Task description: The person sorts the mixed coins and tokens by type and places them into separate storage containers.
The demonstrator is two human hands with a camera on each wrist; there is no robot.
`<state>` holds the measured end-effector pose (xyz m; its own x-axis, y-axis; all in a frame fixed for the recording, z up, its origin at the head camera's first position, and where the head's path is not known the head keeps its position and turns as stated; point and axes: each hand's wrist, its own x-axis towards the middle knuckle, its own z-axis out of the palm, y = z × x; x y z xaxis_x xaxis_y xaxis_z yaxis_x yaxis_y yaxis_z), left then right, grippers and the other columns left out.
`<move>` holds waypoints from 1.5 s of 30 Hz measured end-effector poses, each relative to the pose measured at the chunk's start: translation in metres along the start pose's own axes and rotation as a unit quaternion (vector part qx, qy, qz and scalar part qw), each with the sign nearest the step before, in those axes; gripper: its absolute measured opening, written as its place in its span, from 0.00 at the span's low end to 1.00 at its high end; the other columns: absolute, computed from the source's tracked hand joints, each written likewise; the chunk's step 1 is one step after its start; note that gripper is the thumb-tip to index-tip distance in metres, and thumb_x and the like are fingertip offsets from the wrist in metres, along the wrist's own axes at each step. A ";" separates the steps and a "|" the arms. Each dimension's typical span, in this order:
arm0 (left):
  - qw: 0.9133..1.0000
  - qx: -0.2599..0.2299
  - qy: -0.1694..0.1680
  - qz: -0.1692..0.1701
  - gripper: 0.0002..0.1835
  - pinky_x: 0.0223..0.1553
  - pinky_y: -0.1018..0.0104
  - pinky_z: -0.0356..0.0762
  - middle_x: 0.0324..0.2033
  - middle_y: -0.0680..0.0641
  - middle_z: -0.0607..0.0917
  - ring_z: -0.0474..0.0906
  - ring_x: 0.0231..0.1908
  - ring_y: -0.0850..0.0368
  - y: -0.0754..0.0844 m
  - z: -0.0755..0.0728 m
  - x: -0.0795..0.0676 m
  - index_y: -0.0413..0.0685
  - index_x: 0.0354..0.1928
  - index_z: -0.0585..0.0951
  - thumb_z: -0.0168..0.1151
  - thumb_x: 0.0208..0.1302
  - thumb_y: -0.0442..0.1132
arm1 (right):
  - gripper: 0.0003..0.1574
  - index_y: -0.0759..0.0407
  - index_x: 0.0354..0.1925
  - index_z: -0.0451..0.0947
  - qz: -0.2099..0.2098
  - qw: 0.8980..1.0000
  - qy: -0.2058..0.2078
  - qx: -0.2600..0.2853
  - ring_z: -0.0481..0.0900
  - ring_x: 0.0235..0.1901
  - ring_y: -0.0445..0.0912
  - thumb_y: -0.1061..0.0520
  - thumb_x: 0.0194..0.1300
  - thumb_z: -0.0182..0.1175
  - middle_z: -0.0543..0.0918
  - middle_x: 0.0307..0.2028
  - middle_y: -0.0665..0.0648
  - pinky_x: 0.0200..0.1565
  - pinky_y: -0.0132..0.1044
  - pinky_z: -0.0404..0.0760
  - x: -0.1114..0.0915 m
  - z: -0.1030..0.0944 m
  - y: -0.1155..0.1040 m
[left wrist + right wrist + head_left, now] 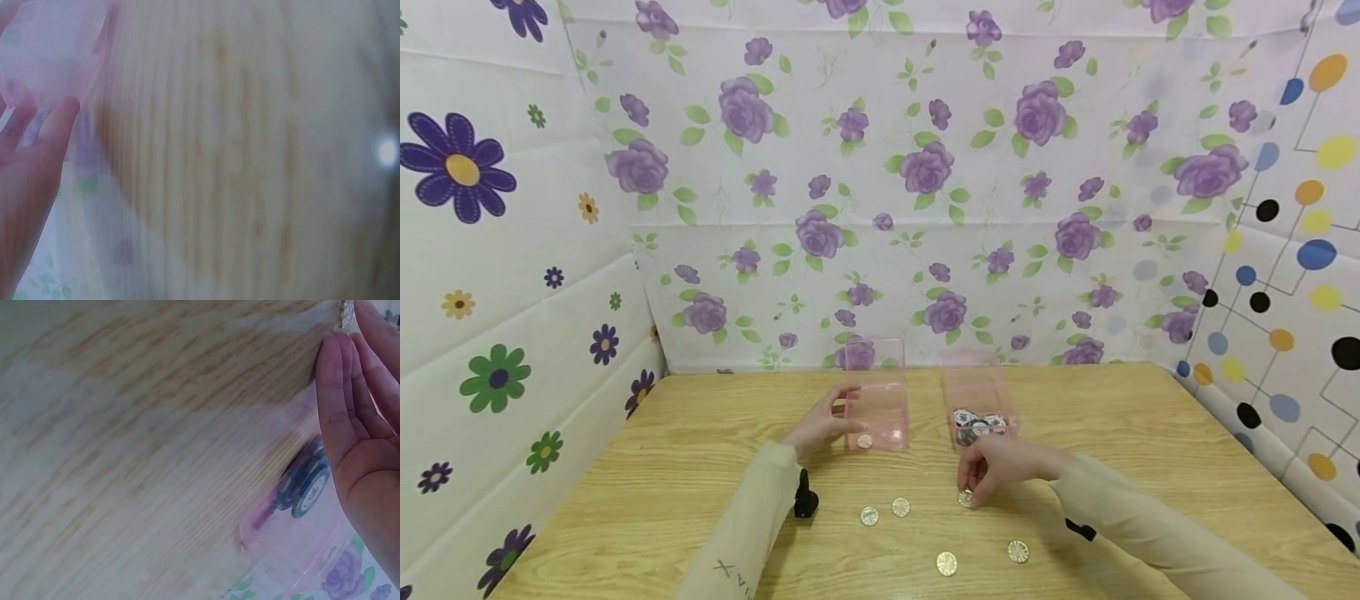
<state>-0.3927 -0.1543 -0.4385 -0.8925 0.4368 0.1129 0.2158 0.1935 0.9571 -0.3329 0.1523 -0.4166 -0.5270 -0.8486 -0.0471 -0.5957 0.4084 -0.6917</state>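
My left hand (823,423) grips the left side of a clear pink plastic box (877,398) whose lid stands raised at the back. Inside, near its front left corner, lies one gold coin (865,442). In the left wrist view, the fingers and thumb (59,128) hold the same box at its edge. My right hand (1002,467) pinches another gold coin (966,498) between thumb and fingertips, low over the table. Just behind that hand stands a second pink box (973,387), lid up, with black-and-white poker chips (979,423) in it.
Several gold coins lie loose on the wooden table (700,467): two coins (901,507) left of the right hand, a coin (947,564) near the front, and a coin (1018,552) beside the right forearm. Flowered sheets (887,208) hang behind the table.
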 end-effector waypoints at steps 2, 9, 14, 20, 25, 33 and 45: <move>1.000 0.000 0.001 0.001 0.36 0.36 0.60 0.58 0.47 0.49 0.53 0.50 0.44 0.48 0.000 0.000 0.000 0.54 0.50 0.52 0.57 0.36 0.37 | 0.14 0.58 0.24 0.70 0.002 1.000 0.006 0.000 0.70 0.20 0.42 0.57 0.32 0.59 0.73 0.20 0.55 0.19 0.29 0.68 0.000 0.000 0.001; 1.000 -0.008 -0.002 0.007 0.35 0.37 0.57 0.56 0.47 0.46 0.52 0.48 0.45 0.46 0.012 0.004 -0.005 0.52 0.50 0.51 0.56 0.37 0.38 | 0.15 0.59 0.24 0.69 -0.009 1.000 0.013 -0.009 0.69 0.19 0.41 0.56 0.31 0.60 0.72 0.19 0.54 0.19 0.28 0.67 0.001 0.002 0.005; 1.000 -0.005 -0.004 0.006 0.35 0.36 0.57 0.57 0.47 0.46 0.52 0.47 0.45 0.44 0.015 0.004 -0.005 0.52 0.50 0.51 0.56 0.38 0.38 | 0.14 0.58 0.23 0.70 -0.018 1.000 0.013 -0.022 0.68 0.19 0.40 0.55 0.32 0.59 0.72 0.19 0.53 0.18 0.28 0.67 0.002 0.001 0.007; 1.000 -0.022 -0.002 0.000 0.34 0.37 0.59 0.57 0.47 0.47 0.52 0.49 0.45 0.46 0.012 0.003 -0.001 0.53 0.50 0.52 0.56 0.37 0.35 | 0.13 0.58 0.23 0.69 -0.018 0.999 0.015 -0.041 0.68 0.19 0.39 0.56 0.32 0.59 0.71 0.19 0.52 0.19 0.27 0.67 0.002 0.001 0.005; 1.000 -0.021 0.001 -0.010 0.35 0.37 0.60 0.57 0.47 0.50 0.54 0.49 0.45 0.48 0.005 0.001 0.003 0.56 0.49 0.53 0.58 0.35 0.37 | 0.13 0.58 0.22 0.69 -0.019 0.998 0.012 -0.059 0.68 0.19 0.40 0.55 0.32 0.59 0.71 0.18 0.53 0.18 0.26 0.67 0.002 0.000 -0.001; 1.000 -0.004 0.009 -0.006 0.36 0.37 0.60 0.57 0.47 0.50 0.54 0.50 0.45 0.49 0.001 0.001 0.001 0.56 0.49 0.53 0.58 0.34 0.39 | 0.14 0.58 0.21 0.68 -0.014 0.997 0.007 -0.077 0.67 0.18 0.40 0.54 0.31 0.59 0.70 0.18 0.52 0.18 0.26 0.66 0.005 0.002 -0.002; 1.000 0.008 0.006 0.000 0.35 0.37 0.60 0.57 0.47 0.46 0.53 0.49 0.44 0.46 0.017 0.006 -0.010 0.51 0.50 0.51 0.56 0.37 0.37 | 0.13 0.56 0.20 0.67 -0.030 0.997 0.010 -0.071 0.66 0.17 0.38 0.54 0.32 0.58 0.70 0.16 0.50 0.17 0.26 0.66 0.005 0.005 0.008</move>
<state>-0.3782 -0.1503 -0.4248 -0.8970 0.4265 0.1162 0.2222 0.2078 0.9526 -0.3375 0.1499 -0.4259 -0.4995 -0.8663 0.0062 -0.7055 0.4026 -0.5833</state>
